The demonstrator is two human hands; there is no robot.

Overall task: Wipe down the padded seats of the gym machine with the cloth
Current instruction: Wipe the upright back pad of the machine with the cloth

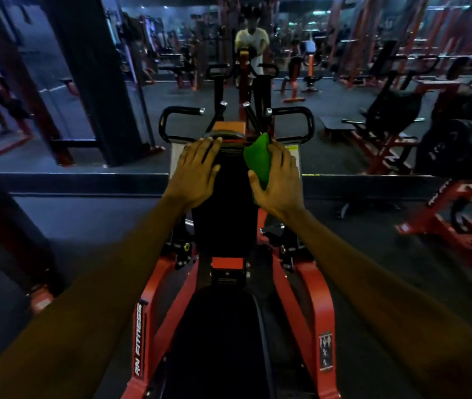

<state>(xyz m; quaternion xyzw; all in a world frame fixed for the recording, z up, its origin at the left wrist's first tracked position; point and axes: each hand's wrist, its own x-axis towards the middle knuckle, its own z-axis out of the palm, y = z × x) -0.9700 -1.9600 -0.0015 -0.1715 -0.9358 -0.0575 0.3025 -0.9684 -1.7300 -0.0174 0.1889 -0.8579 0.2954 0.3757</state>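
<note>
Nearest me lay the black seat pad (217, 341), set between the red frame (319, 306) arms. Beyond it rose the upright black back pad (226, 214). My left hand (197, 171) lay flat on its upper left edge, fingers straight, holding nothing. My right hand (279, 182) gripped the green cloth (257, 158), thumb curled round it, against the pad's upper right edge. Past them curved the black handles (168, 125), then a mirror (329, 105) reflecting the gym.

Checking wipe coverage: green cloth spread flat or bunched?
Bunched. The right hand grips the green cloth wadded against the upright pad, not laid flat.
</note>
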